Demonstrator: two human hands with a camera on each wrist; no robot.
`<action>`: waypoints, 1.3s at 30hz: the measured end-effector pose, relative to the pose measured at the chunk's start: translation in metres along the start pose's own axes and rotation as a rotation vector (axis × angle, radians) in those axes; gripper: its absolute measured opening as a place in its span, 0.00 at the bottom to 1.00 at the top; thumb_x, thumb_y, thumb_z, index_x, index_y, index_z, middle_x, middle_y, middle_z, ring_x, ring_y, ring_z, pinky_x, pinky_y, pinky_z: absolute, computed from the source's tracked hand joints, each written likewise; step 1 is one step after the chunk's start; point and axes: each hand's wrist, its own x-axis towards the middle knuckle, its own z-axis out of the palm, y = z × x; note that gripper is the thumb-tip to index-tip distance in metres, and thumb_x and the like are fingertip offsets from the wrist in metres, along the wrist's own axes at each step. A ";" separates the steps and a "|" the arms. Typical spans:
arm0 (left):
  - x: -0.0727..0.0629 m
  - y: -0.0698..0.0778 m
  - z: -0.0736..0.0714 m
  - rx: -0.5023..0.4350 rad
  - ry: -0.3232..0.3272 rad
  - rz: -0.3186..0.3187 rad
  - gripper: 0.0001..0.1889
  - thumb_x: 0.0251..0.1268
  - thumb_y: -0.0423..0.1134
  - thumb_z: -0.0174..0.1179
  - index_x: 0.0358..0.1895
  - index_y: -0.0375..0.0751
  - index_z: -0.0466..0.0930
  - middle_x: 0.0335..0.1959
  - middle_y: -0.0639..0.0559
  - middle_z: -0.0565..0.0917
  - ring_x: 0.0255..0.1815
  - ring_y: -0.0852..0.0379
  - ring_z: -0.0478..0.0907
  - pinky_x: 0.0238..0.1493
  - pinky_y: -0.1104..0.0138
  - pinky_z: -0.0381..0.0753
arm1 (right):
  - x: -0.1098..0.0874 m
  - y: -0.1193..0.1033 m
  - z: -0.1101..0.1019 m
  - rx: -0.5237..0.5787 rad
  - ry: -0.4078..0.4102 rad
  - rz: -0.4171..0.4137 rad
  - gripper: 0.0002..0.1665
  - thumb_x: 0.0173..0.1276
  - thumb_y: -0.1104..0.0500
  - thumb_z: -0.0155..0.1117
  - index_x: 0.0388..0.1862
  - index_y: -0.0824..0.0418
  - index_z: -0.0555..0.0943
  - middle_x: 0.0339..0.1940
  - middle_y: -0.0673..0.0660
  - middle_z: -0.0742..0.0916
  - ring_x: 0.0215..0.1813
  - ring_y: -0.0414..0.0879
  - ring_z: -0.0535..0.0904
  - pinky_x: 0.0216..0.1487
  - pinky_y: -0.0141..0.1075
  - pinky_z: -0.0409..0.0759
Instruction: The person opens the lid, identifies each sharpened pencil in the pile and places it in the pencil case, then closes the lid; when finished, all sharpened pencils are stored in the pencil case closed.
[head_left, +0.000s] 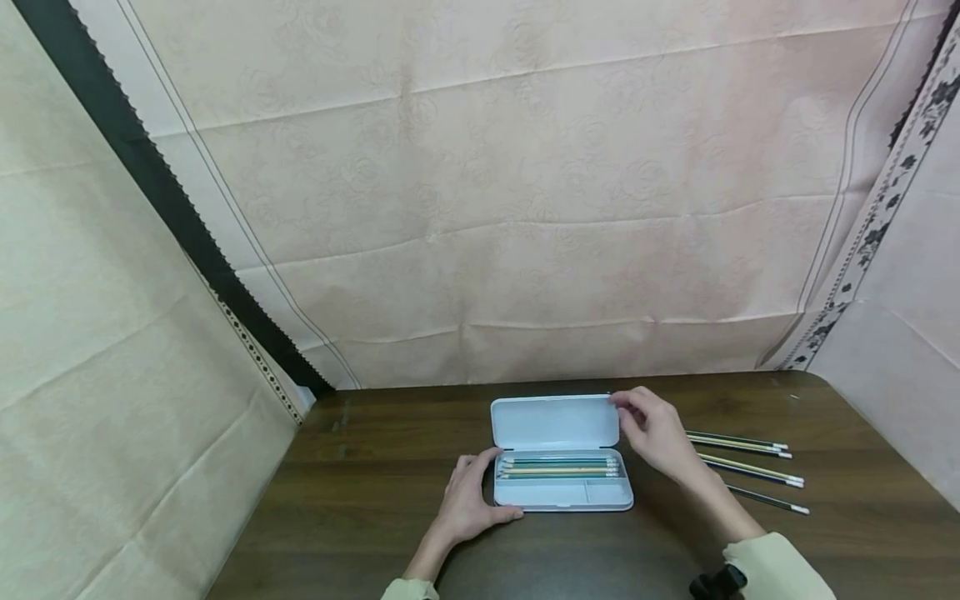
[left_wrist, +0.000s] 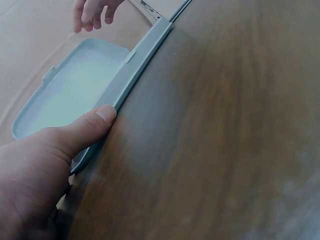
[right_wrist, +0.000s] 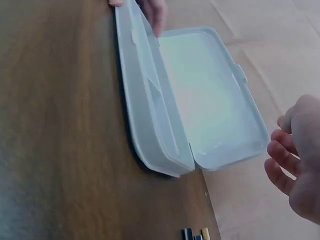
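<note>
A pale blue pencil case (head_left: 551, 507) lies on the table with its lid (head_left: 555, 422) swung back. Several pencils (head_left: 558, 468) lie side by side in its rear compartment; the front compartments show no pencils. My left hand (head_left: 468, 498) grips the case's left end, its thumb (left_wrist: 95, 125) on the front edge. Near the lid's top right corner is my right hand (head_left: 656, 429), fingers loosely bent. The right wrist view shows these fingers (right_wrist: 284, 157) close beside the lid, with nothing in them; whether they touch it I cannot tell.
To the right of the case, several loose pencils (head_left: 757, 473) lie on the brown wooden table (head_left: 360, 517), partly behind my right forearm. Pale cloth (head_left: 525, 208) hangs behind the table, with more cloth on both sides.
</note>
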 end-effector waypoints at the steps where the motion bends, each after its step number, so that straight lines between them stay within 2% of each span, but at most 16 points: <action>1: 0.000 0.000 0.000 0.001 -0.001 -0.001 0.51 0.43 0.64 0.77 0.72 0.49 0.68 0.58 0.52 0.75 0.56 0.51 0.67 0.50 0.48 0.68 | 0.001 0.001 -0.001 -0.011 0.016 0.020 0.15 0.60 0.80 0.63 0.43 0.68 0.85 0.35 0.56 0.83 0.29 0.41 0.71 0.27 0.31 0.72; 5: 0.000 0.000 0.001 0.006 -0.003 -0.002 0.51 0.43 0.64 0.77 0.72 0.50 0.68 0.58 0.51 0.76 0.56 0.51 0.67 0.49 0.49 0.68 | 0.001 0.006 -0.004 -0.043 0.033 0.103 0.15 0.62 0.79 0.60 0.45 0.69 0.84 0.39 0.58 0.83 0.32 0.45 0.73 0.30 0.32 0.73; 10: -0.001 0.001 0.001 0.012 -0.004 -0.001 0.51 0.42 0.63 0.78 0.72 0.49 0.68 0.57 0.51 0.76 0.56 0.50 0.67 0.49 0.49 0.69 | 0.000 0.010 -0.004 -0.022 -0.014 0.192 0.16 0.65 0.78 0.57 0.50 0.70 0.82 0.45 0.62 0.83 0.40 0.50 0.75 0.35 0.35 0.76; 14: -0.001 0.003 0.000 0.013 -0.004 -0.005 0.51 0.42 0.63 0.78 0.72 0.49 0.68 0.56 0.50 0.76 0.55 0.51 0.67 0.49 0.49 0.69 | 0.000 0.011 -0.004 0.021 -0.063 0.248 0.17 0.68 0.76 0.55 0.54 0.71 0.80 0.50 0.64 0.83 0.47 0.55 0.77 0.45 0.47 0.79; 16: -0.001 0.004 0.000 0.012 -0.002 -0.005 0.51 0.42 0.63 0.78 0.72 0.49 0.68 0.56 0.50 0.76 0.56 0.51 0.67 0.49 0.49 0.69 | 0.000 0.011 -0.004 0.051 -0.092 0.284 0.18 0.70 0.75 0.54 0.57 0.70 0.79 0.52 0.65 0.83 0.50 0.57 0.78 0.50 0.53 0.78; 18: 0.000 0.004 0.000 0.011 -0.002 -0.004 0.51 0.42 0.63 0.78 0.72 0.49 0.68 0.57 0.50 0.76 0.56 0.50 0.67 0.50 0.49 0.69 | 0.000 0.011 -0.004 0.078 -0.117 0.323 0.18 0.71 0.74 0.53 0.58 0.70 0.78 0.53 0.66 0.83 0.52 0.58 0.78 0.53 0.55 0.77; 20: 0.000 0.005 -0.001 0.009 0.000 -0.001 0.51 0.42 0.62 0.78 0.72 0.48 0.68 0.57 0.49 0.76 0.56 0.50 0.67 0.50 0.48 0.69 | 0.000 0.011 -0.004 0.097 -0.133 0.356 0.18 0.73 0.73 0.53 0.59 0.70 0.78 0.53 0.66 0.83 0.52 0.58 0.79 0.53 0.53 0.77; 24: 0.000 0.004 0.000 -0.003 0.010 0.000 0.51 0.41 0.62 0.79 0.71 0.46 0.67 0.61 0.49 0.76 0.57 0.51 0.67 0.53 0.48 0.69 | 0.001 0.012 -0.005 0.133 -0.150 0.395 0.18 0.74 0.70 0.53 0.60 0.68 0.78 0.53 0.64 0.83 0.51 0.55 0.79 0.51 0.42 0.79; 29: -0.001 0.004 0.000 -0.019 0.031 0.006 0.54 0.39 0.60 0.81 0.70 0.42 0.64 0.64 0.48 0.77 0.61 0.50 0.67 0.57 0.46 0.67 | 0.000 0.012 -0.007 0.186 -0.166 0.400 0.18 0.75 0.68 0.56 0.61 0.67 0.78 0.53 0.63 0.83 0.51 0.55 0.80 0.49 0.31 0.77; 39: -0.002 0.002 0.000 -0.019 0.037 -0.001 0.57 0.39 0.60 0.81 0.73 0.40 0.61 0.65 0.52 0.76 0.62 0.50 0.66 0.58 0.45 0.66 | -0.005 0.013 -0.007 0.208 -0.161 0.320 0.13 0.74 0.65 0.61 0.55 0.65 0.82 0.51 0.60 0.85 0.49 0.52 0.81 0.48 0.30 0.77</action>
